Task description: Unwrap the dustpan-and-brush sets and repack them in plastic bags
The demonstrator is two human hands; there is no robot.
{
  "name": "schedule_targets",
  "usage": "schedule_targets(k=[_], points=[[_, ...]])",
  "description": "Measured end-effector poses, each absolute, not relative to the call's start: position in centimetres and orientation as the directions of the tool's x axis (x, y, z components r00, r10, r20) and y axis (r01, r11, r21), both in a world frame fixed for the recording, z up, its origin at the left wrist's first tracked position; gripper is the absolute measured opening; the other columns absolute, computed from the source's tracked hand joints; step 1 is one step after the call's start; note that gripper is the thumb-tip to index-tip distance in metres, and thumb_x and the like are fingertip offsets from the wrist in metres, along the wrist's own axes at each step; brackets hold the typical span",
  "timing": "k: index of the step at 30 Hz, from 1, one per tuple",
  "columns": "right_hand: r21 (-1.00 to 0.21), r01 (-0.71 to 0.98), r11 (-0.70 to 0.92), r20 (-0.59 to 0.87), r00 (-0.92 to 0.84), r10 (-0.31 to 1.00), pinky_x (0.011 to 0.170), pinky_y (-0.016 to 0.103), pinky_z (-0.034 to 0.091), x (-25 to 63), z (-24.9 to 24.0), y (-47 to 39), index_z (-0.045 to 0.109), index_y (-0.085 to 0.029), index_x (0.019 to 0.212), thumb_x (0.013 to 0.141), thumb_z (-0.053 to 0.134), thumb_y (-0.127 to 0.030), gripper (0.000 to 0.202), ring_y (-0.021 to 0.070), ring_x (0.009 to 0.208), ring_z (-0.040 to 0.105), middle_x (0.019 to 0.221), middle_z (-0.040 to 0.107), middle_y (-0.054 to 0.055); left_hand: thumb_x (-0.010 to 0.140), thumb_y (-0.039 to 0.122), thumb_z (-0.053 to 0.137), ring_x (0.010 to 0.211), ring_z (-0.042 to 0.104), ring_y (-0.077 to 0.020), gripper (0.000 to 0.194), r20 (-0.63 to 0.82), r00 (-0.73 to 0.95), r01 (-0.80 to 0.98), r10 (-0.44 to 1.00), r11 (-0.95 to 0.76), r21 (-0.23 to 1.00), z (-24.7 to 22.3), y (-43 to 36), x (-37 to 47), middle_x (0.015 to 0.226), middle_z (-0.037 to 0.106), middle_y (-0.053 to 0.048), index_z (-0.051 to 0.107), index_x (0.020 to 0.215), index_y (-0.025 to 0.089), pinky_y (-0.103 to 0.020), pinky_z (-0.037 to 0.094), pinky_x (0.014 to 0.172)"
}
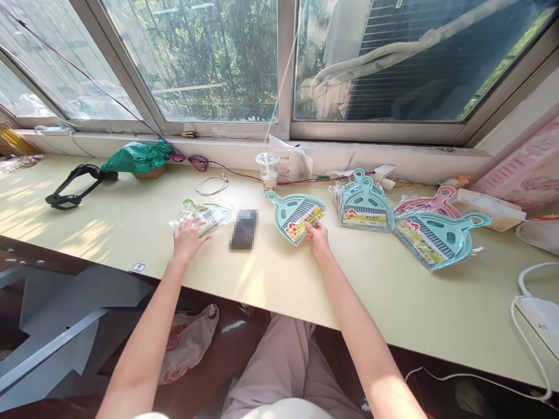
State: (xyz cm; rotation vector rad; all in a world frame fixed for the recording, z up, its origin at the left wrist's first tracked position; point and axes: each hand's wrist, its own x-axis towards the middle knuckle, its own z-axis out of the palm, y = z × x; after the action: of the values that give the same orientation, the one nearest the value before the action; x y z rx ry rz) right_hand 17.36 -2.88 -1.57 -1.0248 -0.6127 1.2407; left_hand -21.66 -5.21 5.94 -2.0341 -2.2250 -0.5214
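Observation:
My right hand (319,237) pinches the lower right edge of a teal dustpan-and-brush set (293,212) with a yellow label, its handle pointing to the upper left. My left hand (188,237), fingers spread, rests on a clear plastic-wrapped item with a green handle (209,214) on the table. Between the two hands lies a dark, blurred-out rectangular object (243,230). To the right are a stack of teal dustpan sets (365,206), a pink dustpan set (444,201) and another teal set (437,235) in front of it.
A drink cup (268,173) and a white packet (288,166) stand by the window sill. Further left are a coiled cable (212,185), a green bag (137,157) and a black headband-like device (74,187). A white power strip (539,320) lies at the right edge.

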Motion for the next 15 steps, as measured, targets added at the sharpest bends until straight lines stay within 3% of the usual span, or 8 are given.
schedule_targets(k=[4, 8, 15], points=[[-0.894, -0.448, -0.019, -0.15, 0.26, 0.954, 0.071, 0.037, 0.058, 17.4, -1.6, -3.2, 0.065, -0.018, 0.09, 0.058, 0.078, -0.032, 0.037, 0.0226, 0.075, 0.071, 0.087, 0.073, 0.006, 0.087, 0.027, 0.047, 0.122, 0.049, -0.0328, 0.03, 0.221, -0.025, 0.997, 0.975, 0.008, 0.077, 4.4, -6.0, -22.3, 0.129, 0.06, -0.013, 0.067, 0.109, 0.021, -0.046, 0.037, 0.102], [-0.882, -0.471, -0.011, -0.15, 0.26, 0.954, 0.072, 0.037, 0.058, 17.3, -1.0, -3.9, 0.064, -0.018, 0.091, 0.059, 0.078, -0.032, 0.038, 0.0226, 0.077, 0.071, 0.087, 0.074, 0.006, 0.093, 0.026, 0.032, 0.108, 0.057, -0.0359, 0.04, 0.175, -0.071, 0.997, 0.982, 0.071, 0.01, 5.5, -5.3, -20.0, 0.109, 0.066, -0.019, 0.069, 0.106, 0.016, -0.043, 0.043, 0.086], [-0.832, -0.553, 0.04, 0.011, 0.057, 0.998, 0.075, 0.038, 0.058, 16.9, 0.6, -5.1, 0.067, -0.017, 0.091, 0.056, 0.082, -0.037, 0.043, 0.0248, 0.084, 0.071, 0.092, 0.074, 0.008, 0.091, 0.028, 0.036, 0.104, 0.059, -0.0363, 0.039, 0.313, -0.015, 0.993, 0.95, -0.022, 0.114, 9.3, -1.6, -13.3, 0.109, 0.066, -0.019, 0.068, 0.111, 0.016, -0.044, 0.041, 0.083]])
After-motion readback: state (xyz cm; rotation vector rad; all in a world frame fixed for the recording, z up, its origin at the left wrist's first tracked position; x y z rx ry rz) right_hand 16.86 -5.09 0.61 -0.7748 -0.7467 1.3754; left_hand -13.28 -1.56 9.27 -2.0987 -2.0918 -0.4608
